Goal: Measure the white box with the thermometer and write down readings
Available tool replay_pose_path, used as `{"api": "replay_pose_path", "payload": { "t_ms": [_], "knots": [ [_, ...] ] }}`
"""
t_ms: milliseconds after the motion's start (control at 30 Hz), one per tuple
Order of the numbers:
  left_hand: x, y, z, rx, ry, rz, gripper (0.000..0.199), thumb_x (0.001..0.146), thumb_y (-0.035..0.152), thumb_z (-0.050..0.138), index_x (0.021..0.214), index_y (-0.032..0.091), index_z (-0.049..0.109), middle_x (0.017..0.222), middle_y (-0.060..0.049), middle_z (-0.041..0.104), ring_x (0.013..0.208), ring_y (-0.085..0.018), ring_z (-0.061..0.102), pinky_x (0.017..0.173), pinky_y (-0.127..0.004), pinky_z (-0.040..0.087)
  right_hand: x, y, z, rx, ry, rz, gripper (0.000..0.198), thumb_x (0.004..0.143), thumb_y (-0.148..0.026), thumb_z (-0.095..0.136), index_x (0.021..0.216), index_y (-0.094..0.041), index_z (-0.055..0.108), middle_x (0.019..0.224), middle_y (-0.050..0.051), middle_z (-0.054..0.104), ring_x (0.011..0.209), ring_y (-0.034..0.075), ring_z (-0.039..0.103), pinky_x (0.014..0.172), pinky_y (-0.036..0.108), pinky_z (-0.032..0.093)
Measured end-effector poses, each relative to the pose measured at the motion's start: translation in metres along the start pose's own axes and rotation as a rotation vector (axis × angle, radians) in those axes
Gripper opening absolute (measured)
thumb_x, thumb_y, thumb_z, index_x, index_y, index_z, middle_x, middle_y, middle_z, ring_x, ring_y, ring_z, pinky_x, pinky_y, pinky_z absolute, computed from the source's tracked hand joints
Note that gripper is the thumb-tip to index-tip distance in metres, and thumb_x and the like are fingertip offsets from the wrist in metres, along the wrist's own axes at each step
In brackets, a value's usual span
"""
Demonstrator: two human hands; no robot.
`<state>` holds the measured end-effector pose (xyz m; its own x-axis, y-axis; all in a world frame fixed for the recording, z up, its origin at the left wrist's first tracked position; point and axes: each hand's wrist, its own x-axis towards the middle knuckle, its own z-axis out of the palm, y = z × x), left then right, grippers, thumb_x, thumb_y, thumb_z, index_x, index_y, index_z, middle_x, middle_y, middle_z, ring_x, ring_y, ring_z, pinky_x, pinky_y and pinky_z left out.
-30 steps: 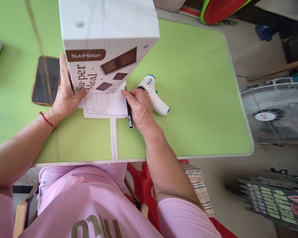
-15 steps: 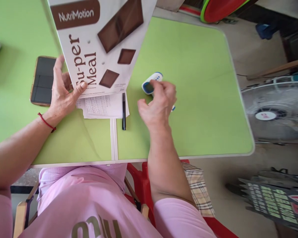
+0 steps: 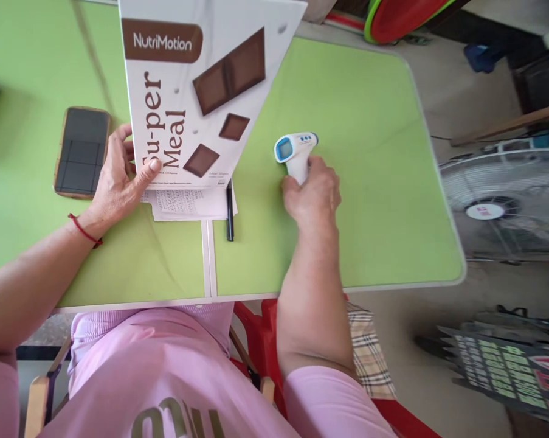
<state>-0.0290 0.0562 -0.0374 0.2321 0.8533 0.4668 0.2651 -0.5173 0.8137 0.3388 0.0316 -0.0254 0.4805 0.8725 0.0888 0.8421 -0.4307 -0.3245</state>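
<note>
My left hand (image 3: 121, 170) grips the lower left edge of a white box (image 3: 201, 91) printed "NutriMotion Su-per Meal" with chocolate pieces; the thumb lies on its front and the fingers go behind. The box stands tilted over handwritten papers (image 3: 187, 207), covering their upper part. Beside the papers lies a black pen (image 3: 229, 213). Around the handle of a white and blue infrared thermometer (image 3: 296, 146) my right hand (image 3: 315, 188) is closed, the small screen end pointing up and left. Whether the thermometer still touches the table I cannot tell.
A phone (image 3: 81, 152) lies left of my left hand on the green table (image 3: 383, 182). A fan (image 3: 506, 207) stands beyond the table's right edge. Below that edge are a red chair (image 3: 256, 328), a checked cloth (image 3: 372, 353) and a printed sign (image 3: 506, 371).
My right hand has moved right and down and closed round the thermometer's handle; before, it hovered over the thermometer. The box has shifted slightly right and down in view.
</note>
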Motion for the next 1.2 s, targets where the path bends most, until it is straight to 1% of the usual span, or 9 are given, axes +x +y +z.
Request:
{"api": "replay_pose_path", "payload": {
  "t_ms": [133,233,267,367,467,567,733,900,1200],
  "knots": [
    [-0.003,0.0,-0.002,0.055,-0.023,-0.01,0.081,0.095,0.079,0.064,0.154,0.029,0.042,0.149,-0.017,0.059,0.141,-0.04,0.059,0.117,-0.057,0.053,-0.009,-0.012,0.001,0.425,0.065,-0.072,0.051,0.079,-0.028,0.064,0.129,-0.021,0.059,0.106,0.013,0.067,0.103,0.032,0.066,0.096,0.055,0.056],
    [-0.006,0.0,-0.004,0.126,-0.036,-0.015,0.08,0.097,0.078,0.062,0.157,0.028,0.042,0.159,-0.018,0.051,0.15,-0.039,0.051,0.126,-0.056,0.044,-0.035,-0.036,-0.003,0.906,0.061,-0.263,0.034,0.077,-0.038,0.07,0.108,-0.027,0.063,0.091,0.005,0.064,0.082,0.022,0.063,0.081,0.044,0.06],
    [-0.006,0.0,-0.004,0.143,-0.043,-0.017,0.08,0.098,0.078,0.061,0.157,0.027,0.042,0.161,-0.018,0.05,0.15,-0.038,0.05,0.127,-0.054,0.044,-0.046,-0.045,-0.005,1.057,0.038,-0.315,0.03,0.076,-0.041,0.071,0.101,-0.027,0.063,0.085,0.003,0.062,0.076,0.02,0.061,0.075,0.041,0.059],
    [-0.006,0.001,-0.005,0.162,-0.06,-0.021,0.079,0.1,0.077,0.058,0.158,0.024,0.042,0.159,-0.018,0.052,0.15,-0.037,0.051,0.126,-0.052,0.044,-0.082,-0.069,-0.011,1.28,-0.245,-0.388,0.035,0.077,-0.052,0.073,0.101,-0.027,0.066,0.075,-0.001,0.06,0.063,0.016,0.058,0.061,0.037,0.057],
    [-0.005,0.003,-0.005,0.176,-0.076,-0.022,0.079,0.1,0.077,0.057,0.157,0.024,0.043,0.159,-0.018,0.052,0.151,-0.037,0.05,0.126,-0.053,0.044,-0.104,-0.082,-0.013,1.323,-0.541,-0.415,0.045,0.074,-0.058,0.075,0.104,-0.025,0.069,0.07,-0.001,0.063,0.056,0.016,0.055,0.053,0.036,0.052],
    [-0.003,0.006,-0.004,0.196,-0.084,-0.024,0.078,0.102,0.078,0.053,0.155,0.023,0.044,0.158,-0.019,0.053,0.15,-0.037,0.051,0.125,-0.053,0.045,-0.109,-0.086,-0.01,1.311,-0.707,-0.387,0.045,0.072,-0.057,0.078,0.1,-0.023,0.071,0.071,0.0,0.066,0.056,0.016,0.055,0.053,0.035,0.05],
    [-0.001,0.009,-0.003,0.193,-0.083,-0.019,0.079,0.101,0.081,0.051,0.152,0.022,0.045,0.156,-0.019,0.055,0.149,-0.037,0.052,0.126,-0.051,0.044,-0.109,-0.088,-0.001,1.295,-0.684,-0.356,0.035,0.073,-0.053,0.082,0.086,-0.022,0.07,0.074,0.0,0.067,0.063,0.016,0.058,0.061,0.035,0.05],
    [-0.002,0.009,-0.003,0.19,-0.093,-0.058,0.083,0.098,0.082,0.054,0.155,0.023,0.043,0.159,-0.02,0.051,0.152,-0.041,0.048,0.127,-0.056,0.042,-0.112,-0.086,0.002,1.263,-0.68,-0.279,0.044,0.069,-0.059,0.087,0.081,-0.022,0.067,0.075,0.001,0.067,0.067,0.017,0.059,0.062,0.035,0.052],
    [-0.002,0.007,-0.005,0.188,-0.103,-0.03,0.082,0.098,0.08,0.057,0.155,0.023,0.043,0.16,-0.02,0.051,0.151,-0.039,0.05,0.126,-0.054,0.044,-0.112,-0.084,0.008,1.176,-0.644,-0.309,0.052,0.068,-0.07,0.084,0.081,-0.023,0.066,0.07,0.0,0.062,0.064,0.017,0.057,0.06,0.035,0.051]
  ]
}}
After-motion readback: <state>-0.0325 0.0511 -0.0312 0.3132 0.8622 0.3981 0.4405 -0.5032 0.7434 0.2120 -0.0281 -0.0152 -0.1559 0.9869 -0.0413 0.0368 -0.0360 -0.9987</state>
